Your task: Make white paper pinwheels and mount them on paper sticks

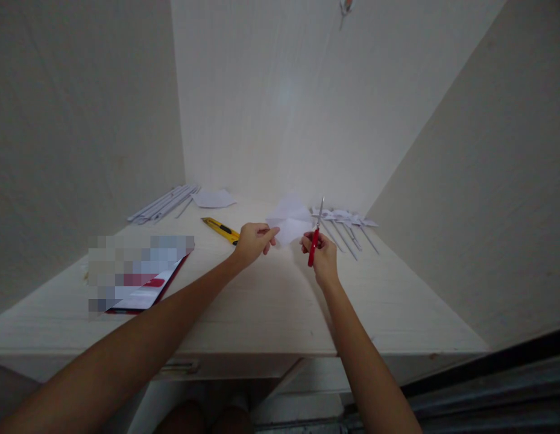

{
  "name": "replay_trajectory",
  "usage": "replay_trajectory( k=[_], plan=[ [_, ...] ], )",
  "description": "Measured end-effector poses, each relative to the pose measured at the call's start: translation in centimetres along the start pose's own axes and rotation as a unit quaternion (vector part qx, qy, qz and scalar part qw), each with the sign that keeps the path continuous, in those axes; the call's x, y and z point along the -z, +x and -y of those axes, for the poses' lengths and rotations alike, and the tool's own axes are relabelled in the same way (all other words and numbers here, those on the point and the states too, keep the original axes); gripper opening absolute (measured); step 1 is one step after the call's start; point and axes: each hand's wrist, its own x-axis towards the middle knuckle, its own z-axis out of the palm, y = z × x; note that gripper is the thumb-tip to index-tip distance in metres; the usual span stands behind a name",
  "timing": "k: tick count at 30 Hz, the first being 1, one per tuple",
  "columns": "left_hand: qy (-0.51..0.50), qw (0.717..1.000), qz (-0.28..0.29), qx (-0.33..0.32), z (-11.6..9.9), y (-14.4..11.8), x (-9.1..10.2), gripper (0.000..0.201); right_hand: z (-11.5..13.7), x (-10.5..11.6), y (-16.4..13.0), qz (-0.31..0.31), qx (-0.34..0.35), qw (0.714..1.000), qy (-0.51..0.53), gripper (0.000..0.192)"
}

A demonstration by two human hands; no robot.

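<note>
No readable text

The booklet (141, 283) near the left edge of the tabletop (270, 313) carries print, but it is blurred out; the yellow knife (220, 229) and red scissors (314, 238) show no legible marks.

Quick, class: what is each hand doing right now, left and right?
Left hand: closed, pinching the white paper piece by its edge.
Right hand: closed around the red-handled scissors, blades pointing up.
</note>
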Motion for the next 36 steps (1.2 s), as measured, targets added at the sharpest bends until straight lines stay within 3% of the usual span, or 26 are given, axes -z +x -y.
replay_trajectory(
  k=[4, 8, 15, 18, 24, 26, 30, 36],
  plan=[
    [-0.016, 0.998, -0.053, 0.015, -0.2, 0.3, 0.7, 0.032, 0.0, 0.1, -0.2, 0.036, -0.038, 0.998, 0.026, 0.031],
    [-0.049, 0.996, -0.075, 0.027, -0.3, 0.8, 1.1, 0.03, 0.0, 0.0, -0.5, 0.14, -0.072, 0.987, -0.026, 0.032],
    [-0.029, 0.993, -0.112, 0.003, 0.0, 1.2, 1.4, 0.026, 0.9, -0.1, -1.6, 0.285, -0.057, 0.953, -0.085, 0.028],
    [-0.021, 0.993, -0.12, 0.001, 0.1, 1.3, 1.4, 0.025, 0.5, 0.0, -1.4, 0.272, -0.046, 0.956, -0.103, 0.027],
    [-0.005, 0.99, -0.141, 0.002, 0.2, 1.3, 1.4, 0.023, -0.6, 0.2, -0.1, 0.043, 0.026, 0.978, -0.2, 0.028],
    [0.005, 0.989, -0.149, -0.001, 0.3, 1.3, 1.3, 0.023, -0.3, 0.1, 0.0, 0.019, 0.058, 0.978, -0.201, 0.029],
    [0.021, 0.986, -0.164, -0.011, 0.4, 1.3, 1.4, 0.022, 0.5, -0.4, -0.7, 0.062, 0.021, 0.985, -0.162, 0.035],
    [0.042, 0.981, -0.186, -0.033, -0.1, 1.0, 1.7, 0.028, 0.9, -0.4, -2.1, 0.24, -0.076, 0.964, -0.088, 0.051]
  ],
)
